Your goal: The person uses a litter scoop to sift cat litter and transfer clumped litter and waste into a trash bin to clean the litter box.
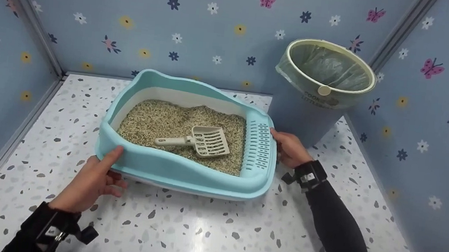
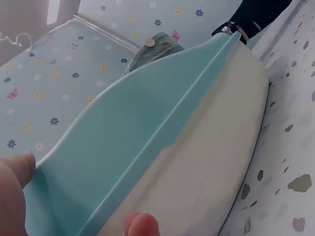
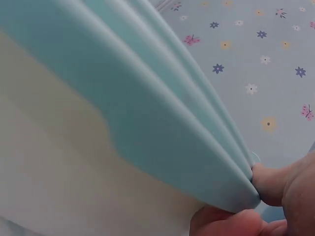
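Note:
A light-blue and white litter box (image 1: pixel 187 174) stands on the speckled surface, holding tan granular litter (image 1: pixel 155 115). On the litter lies a beige slotted litter scoop (image 1: pixel 210 142), its handle pointing left. My left hand (image 1: pixel 89 181) holds the box's near left corner, thumb on the blue rim and several fingers low beside the outer wall. At the right end, my right hand (image 1: pixel 291 149) grips the rim beside the slotted ledge. The right wrist view shows the thumb (image 3: pixel 270 184) above that rim and curled fingers (image 3: pixel 231 223) under it.
A tall bin (image 1: pixel 304 115) with a beige ring and a clear bag liner stands behind the box's right end, near the right hand. Flower-patterned panels (image 1: pixel 213 30) enclose the speckled surface (image 1: pixel 198 230) at the back and both sides.

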